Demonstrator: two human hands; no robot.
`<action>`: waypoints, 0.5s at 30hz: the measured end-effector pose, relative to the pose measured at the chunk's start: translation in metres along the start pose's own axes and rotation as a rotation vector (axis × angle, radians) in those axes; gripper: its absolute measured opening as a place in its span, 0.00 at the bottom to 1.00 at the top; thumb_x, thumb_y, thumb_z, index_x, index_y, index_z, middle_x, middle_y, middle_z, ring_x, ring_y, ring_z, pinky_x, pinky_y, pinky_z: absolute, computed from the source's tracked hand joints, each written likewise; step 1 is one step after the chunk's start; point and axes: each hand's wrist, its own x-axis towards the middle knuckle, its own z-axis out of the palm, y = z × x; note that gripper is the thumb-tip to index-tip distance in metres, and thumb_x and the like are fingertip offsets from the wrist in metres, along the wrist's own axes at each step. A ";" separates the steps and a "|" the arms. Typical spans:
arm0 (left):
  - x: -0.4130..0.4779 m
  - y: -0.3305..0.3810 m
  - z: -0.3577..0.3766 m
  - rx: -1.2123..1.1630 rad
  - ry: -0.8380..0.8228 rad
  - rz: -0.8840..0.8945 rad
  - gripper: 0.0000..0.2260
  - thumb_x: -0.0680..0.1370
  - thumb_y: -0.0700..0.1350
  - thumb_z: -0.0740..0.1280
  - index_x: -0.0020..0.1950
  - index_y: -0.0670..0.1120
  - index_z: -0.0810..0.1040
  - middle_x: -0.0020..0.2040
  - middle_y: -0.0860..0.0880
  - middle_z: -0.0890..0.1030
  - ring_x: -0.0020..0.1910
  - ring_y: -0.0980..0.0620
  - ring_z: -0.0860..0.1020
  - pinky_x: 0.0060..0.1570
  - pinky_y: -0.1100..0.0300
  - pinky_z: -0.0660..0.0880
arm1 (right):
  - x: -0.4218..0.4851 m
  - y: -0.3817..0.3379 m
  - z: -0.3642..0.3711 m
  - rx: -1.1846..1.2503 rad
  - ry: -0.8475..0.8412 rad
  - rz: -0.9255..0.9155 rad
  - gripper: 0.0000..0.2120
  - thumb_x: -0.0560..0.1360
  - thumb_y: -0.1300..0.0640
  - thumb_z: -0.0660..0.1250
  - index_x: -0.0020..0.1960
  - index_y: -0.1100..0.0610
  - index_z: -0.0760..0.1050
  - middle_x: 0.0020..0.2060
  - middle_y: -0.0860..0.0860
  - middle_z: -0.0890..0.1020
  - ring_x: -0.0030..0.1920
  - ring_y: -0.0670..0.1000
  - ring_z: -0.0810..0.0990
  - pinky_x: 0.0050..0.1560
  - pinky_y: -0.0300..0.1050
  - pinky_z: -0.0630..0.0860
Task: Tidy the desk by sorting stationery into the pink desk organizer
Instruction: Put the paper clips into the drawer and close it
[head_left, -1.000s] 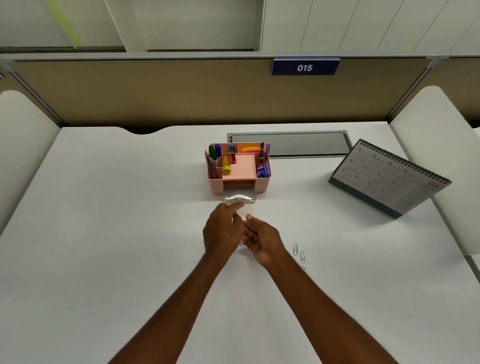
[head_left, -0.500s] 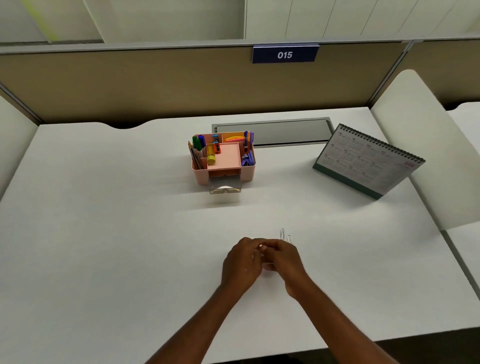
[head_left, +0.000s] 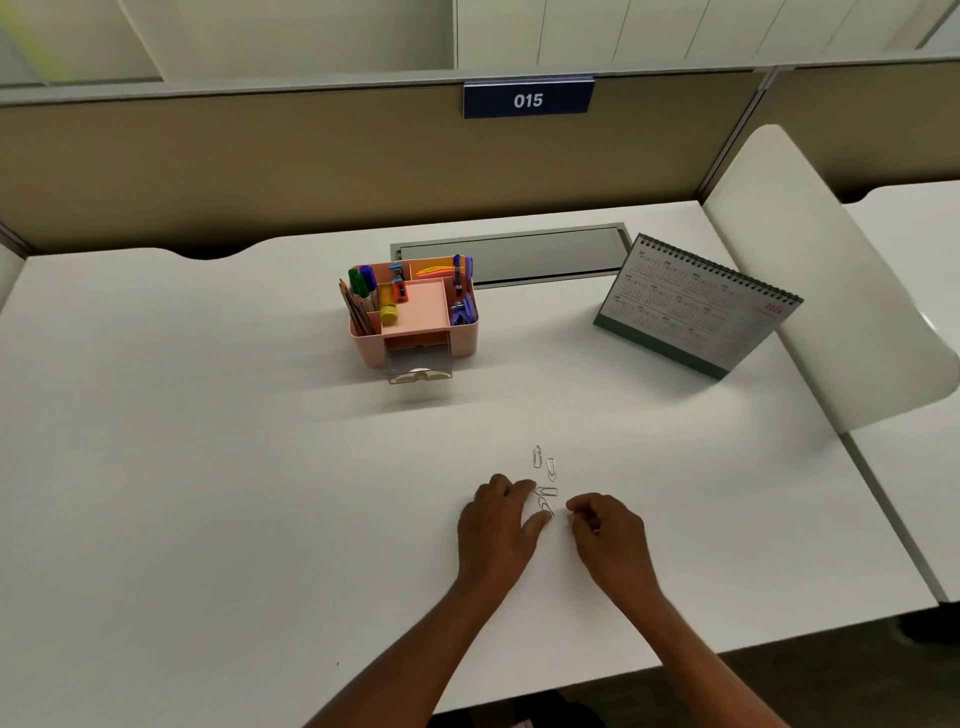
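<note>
Four paper clips (head_left: 546, 491) lie on the white desk (head_left: 208, 467), well to the near side of the pink desk organizer (head_left: 415, 340) and a little right of it. Two sit apart from the hands, on the organizer's side. The other two lie between the hands.

Left hand (head_left: 498, 525): palm down on the desk, fingers pressed together and fairly straight, thumb spread off to the side. I read its fingertips and thumb tip as touching the two nearer clips, which lie in the gap between them.

Right hand (head_left: 605, 525): just beside those clips, on the side away from the left hand. Fingers curled in toward the thumb. I cannot tell from my view whether they pinch anything.

Organizer upright, with markers (head_left: 363, 283), pencils (head_left: 354, 312) and a yellow-capped stick (head_left: 388, 312) in its left compartments and blue-purple items in its right. Its clear drawer (head_left: 418, 366) stands pulled out toward the hands.

Desk calendar (head_left: 696, 306) stands right of the organizer. Grey hatch (head_left: 519, 254) lies just behind it. Number plate "015" (head_left: 528, 100) hangs on the partition farther behind.
</note>
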 end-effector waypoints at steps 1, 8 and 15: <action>0.001 0.004 0.001 0.011 0.018 -0.023 0.19 0.76 0.65 0.66 0.61 0.56 0.78 0.52 0.55 0.76 0.51 0.52 0.77 0.46 0.56 0.76 | 0.001 0.000 0.001 -0.015 0.001 -0.011 0.08 0.78 0.61 0.68 0.54 0.52 0.82 0.46 0.42 0.83 0.48 0.42 0.81 0.52 0.42 0.79; -0.003 0.023 0.009 0.020 0.077 -0.126 0.15 0.74 0.60 0.72 0.55 0.54 0.78 0.51 0.54 0.75 0.48 0.51 0.78 0.44 0.55 0.76 | 0.015 -0.001 0.000 -0.093 0.006 -0.061 0.08 0.79 0.61 0.66 0.55 0.53 0.82 0.48 0.47 0.83 0.48 0.47 0.81 0.52 0.39 0.76; -0.005 0.009 0.000 0.039 0.121 -0.131 0.04 0.77 0.46 0.72 0.51 0.53 0.82 0.48 0.53 0.77 0.45 0.50 0.79 0.38 0.55 0.78 | 0.024 -0.006 0.000 -0.298 -0.063 -0.209 0.08 0.80 0.55 0.64 0.56 0.50 0.80 0.46 0.47 0.79 0.47 0.50 0.80 0.43 0.49 0.79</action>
